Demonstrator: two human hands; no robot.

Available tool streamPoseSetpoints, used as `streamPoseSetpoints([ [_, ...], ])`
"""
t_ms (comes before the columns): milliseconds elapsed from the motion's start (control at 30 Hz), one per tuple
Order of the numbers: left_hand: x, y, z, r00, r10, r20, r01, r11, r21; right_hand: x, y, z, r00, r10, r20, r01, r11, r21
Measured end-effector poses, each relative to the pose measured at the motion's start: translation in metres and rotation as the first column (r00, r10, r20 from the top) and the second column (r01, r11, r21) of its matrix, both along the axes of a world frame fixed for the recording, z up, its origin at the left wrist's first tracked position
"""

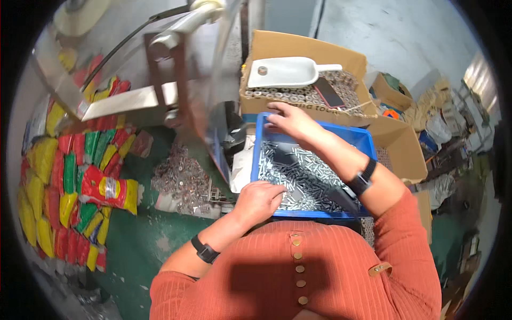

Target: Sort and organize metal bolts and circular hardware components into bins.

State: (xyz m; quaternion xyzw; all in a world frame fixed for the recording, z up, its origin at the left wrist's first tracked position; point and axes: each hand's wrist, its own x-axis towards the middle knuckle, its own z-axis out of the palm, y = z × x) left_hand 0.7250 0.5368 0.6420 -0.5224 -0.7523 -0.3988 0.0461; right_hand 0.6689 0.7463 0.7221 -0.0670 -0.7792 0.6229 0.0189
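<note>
Holding right hand (290,122) loosely open at the far-left corner of the blue bin (367,140), gripping nothing visible; curling left hand (257,202) over the near-left corner, not showing whether holding anything. Probably weighing heavily when loaded, calling for opposite-rim holds. Containing loose metal pins (304,160), likely handling light, stiff, slippery, unbreakable; suiting a mid-length pinch.
</note>
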Motion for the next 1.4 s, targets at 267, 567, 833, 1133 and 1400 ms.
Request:
streamPoseSetpoints([
  [267,-0.001,0.009,0.011,0.996,0.068,0.052,-0.061,0.989,-0.137,0.256,0.193,-0.034,0.836,-0.549,0.001,0.548,0.836,0.021],
  [567,0.001,0.018,-0.001,0.978,0.109,0.178,-0.092,0.991,-0.102,0.511,0.257,-0.243,0.468,-0.88,0.074,0.416,0.294,0.86],
  [833,0.011,0.006,0.008,0.988,0.15,-0.045,-0.155,0.979,-0.134,0.507,0.247,-0.328,0.522,-0.828,0.203,0.065,0.276,0.959],
  [1133,0.009,0.011,0.023,0.994,0.099,-0.04,-0.103,0.987,-0.126,0.533,0.308,-0.222,0.631,-0.67,0.391,0.773,0.493,-0.4],
  [1400,0.004,0.011,0.019,0.996,0.079,-0.043,-0.083,0.993,-0.089,0.157,0.299,0.035,0.867,-0.288,-0.407,0.491,0.637,0.594],
])
